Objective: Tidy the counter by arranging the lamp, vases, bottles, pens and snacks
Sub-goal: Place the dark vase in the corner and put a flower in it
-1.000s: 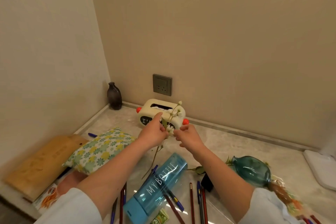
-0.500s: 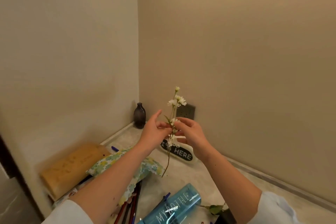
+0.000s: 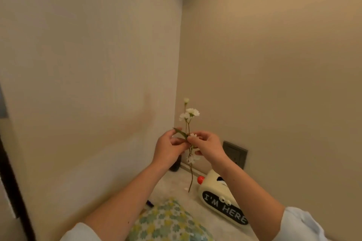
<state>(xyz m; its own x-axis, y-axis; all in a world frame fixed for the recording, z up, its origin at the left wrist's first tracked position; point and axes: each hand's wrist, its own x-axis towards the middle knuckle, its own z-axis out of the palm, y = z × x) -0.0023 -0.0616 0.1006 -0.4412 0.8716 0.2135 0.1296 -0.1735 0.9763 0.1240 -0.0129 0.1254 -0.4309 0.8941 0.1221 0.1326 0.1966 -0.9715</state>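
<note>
Pinches a flower sprig point(image 3: 189, 121) upright between left hand point(image 3: 169, 150) and right hand point(image 3: 208, 147) above the tabletop point(image 3: 176, 188), probably tidying it. Next, needs steering it down into the vase point(image 3: 175, 166).

A home, by the look of it: a corner of plain beige walls point(image 3: 98, 64) over a pale, stone-patterned bench point(image 3: 172, 187), with a grey wall socket point(image 3: 235, 153). On the bench are household oddments: a cream novelty box point(image 3: 214, 187) lettered "I'M HERE", a flower-print cushion point(image 3: 168, 221), a small dark vase point(image 3: 175, 165) half hidden, and a flower sprig point(image 3: 193, 112) held above them
</note>
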